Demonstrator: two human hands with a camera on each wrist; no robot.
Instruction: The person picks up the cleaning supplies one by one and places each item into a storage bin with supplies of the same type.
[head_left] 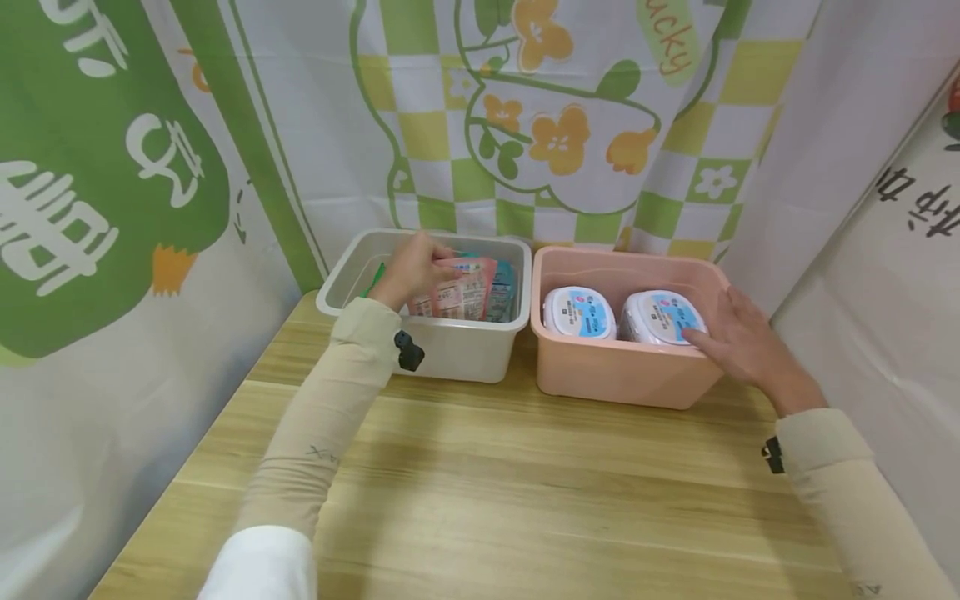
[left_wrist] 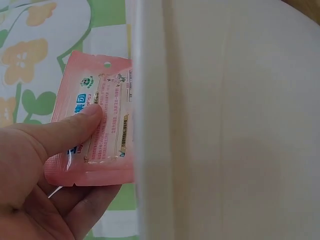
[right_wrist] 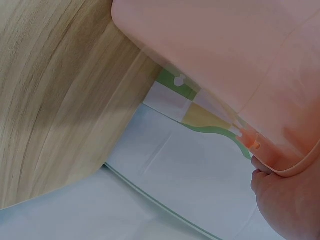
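Observation:
A pink packet point(left_wrist: 107, 135), printed with small text, is pinched between the thumb and fingers of my left hand point(head_left: 412, 271). It stands at the rim of the white bin point(head_left: 465, 354), with its lower part hidden behind the bin wall in the left wrist view. Other packets, one of them teal point(head_left: 501, 292), stand beside it in the bin. My right hand point(head_left: 750, 346) grips the right end of the pink bin point(head_left: 622, 375), thumb over the inside and fingers at the outer rim. Two white tubs with blue labels, a left tub point(head_left: 564, 308) and a right tub point(head_left: 660, 315), sit inside.
Both bins stand side by side at the back of the wooden table point(head_left: 510, 492). Behind them hangs a curtain point(head_left: 510, 200) with green checks and orange flowers. A green strip point(head_left: 375, 279) shows in the white bin's left part.

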